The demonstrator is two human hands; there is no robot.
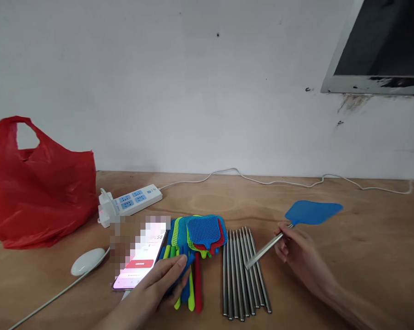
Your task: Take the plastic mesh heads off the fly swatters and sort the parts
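My right hand is closed around the metal rod of a fly swatter, whose blue head points up and to the right. The rod's bare lower end reaches over a row of several loose metal rods on the table. Between the fingers of my left hand is a blue handle grip, its far end partly hidden by the hand. Under and beside that hand lie several coloured handle grips, among them a red grip. Behind them is a pile of perforated swatter heads, blue, green and red.
A lit phone lies left of the grips, partly pixelated. Further left are a white oval device with a cable and a red plastic bag. A white power strip sits behind, its cord running along the wall.
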